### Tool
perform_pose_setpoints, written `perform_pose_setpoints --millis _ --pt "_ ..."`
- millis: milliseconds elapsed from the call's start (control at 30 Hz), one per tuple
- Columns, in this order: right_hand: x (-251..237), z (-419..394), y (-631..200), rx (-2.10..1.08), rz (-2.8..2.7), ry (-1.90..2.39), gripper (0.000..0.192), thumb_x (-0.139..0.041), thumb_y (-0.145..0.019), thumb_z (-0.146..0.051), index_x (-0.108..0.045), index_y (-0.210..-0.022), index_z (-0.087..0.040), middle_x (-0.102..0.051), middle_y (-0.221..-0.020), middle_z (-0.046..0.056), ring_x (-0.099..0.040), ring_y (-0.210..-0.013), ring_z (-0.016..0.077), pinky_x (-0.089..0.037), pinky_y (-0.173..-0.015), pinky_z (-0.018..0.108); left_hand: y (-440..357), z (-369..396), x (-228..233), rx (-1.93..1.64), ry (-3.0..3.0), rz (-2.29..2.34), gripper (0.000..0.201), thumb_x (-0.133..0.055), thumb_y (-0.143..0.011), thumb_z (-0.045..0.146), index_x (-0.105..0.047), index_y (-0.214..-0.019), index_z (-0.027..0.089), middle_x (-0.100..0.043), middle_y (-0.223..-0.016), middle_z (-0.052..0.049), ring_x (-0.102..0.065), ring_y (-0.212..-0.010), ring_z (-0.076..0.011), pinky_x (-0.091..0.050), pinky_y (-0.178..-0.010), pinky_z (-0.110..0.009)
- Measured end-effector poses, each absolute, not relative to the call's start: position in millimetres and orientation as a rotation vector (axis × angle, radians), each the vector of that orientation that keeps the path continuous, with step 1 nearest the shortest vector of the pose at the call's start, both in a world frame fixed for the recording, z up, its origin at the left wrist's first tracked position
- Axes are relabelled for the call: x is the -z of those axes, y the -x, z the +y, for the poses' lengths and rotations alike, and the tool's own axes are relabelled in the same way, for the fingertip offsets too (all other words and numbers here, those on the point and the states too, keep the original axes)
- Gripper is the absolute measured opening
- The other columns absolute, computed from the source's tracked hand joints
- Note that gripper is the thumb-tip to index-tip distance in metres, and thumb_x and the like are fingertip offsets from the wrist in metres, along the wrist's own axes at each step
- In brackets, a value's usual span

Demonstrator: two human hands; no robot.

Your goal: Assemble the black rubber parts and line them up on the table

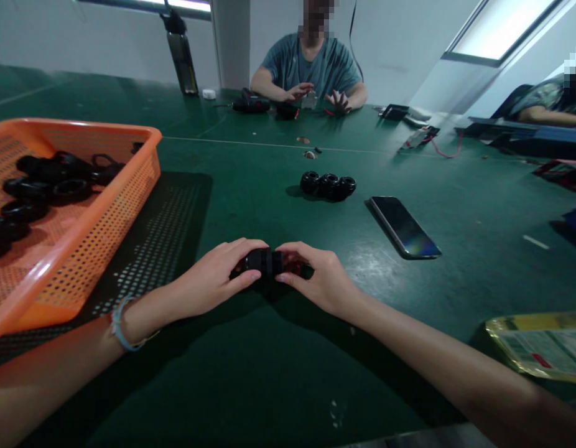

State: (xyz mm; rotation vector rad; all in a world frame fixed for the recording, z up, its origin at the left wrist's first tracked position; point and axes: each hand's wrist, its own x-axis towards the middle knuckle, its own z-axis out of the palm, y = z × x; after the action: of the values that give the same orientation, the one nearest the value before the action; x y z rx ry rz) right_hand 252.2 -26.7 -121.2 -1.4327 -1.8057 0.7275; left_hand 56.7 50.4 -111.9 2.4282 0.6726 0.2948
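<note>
The person is resting both forearms on the green table, and the two hands are meeting over a small black cylindrical part lying low near the table surface in front of them. The left hand is closing around the part's left end, thumb pressing underneath and fingers curling over the top. The right hand is gripping the right end in the same way; something reddish is showing between its fingers, though it is too dark there to tell what it is. A light blue band is sitting on the left wrist.

To the left, an orange perforated basket is holding many black rings. Beyond the hands, a cluster of three similar black parts is lying on the table, and just to its right a dark phone is lying flat with the screen up. A yellow-edged tray is showing at the right margin.

Across the table, another person in a grey-blue shirt is sitting with both hands raised over small items, and a dark bottle is standing near the far left.
</note>
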Motion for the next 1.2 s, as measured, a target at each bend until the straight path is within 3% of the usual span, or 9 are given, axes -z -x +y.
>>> perform_pose_setpoints --millis 1200 --pt "118.8 -26.2 -251.4 -0.646 -1.862 1.502 0.025 -0.066 -0.075 -0.017 -0.063 -0.1 -0.014 -0.065 -0.074 0.0 -0.054 -0.058 0.0093 -0.044 -0.055 0.021 -56.5 51.2 113.3 -0.298 -2.436 0.676 0.036 -0.038 -0.088 0.035 -0.045 -0.12 0.018 -0.058 -0.111 -0.008 -0.054 -0.102 -0.0235 -0.04 -0.088 -0.037"
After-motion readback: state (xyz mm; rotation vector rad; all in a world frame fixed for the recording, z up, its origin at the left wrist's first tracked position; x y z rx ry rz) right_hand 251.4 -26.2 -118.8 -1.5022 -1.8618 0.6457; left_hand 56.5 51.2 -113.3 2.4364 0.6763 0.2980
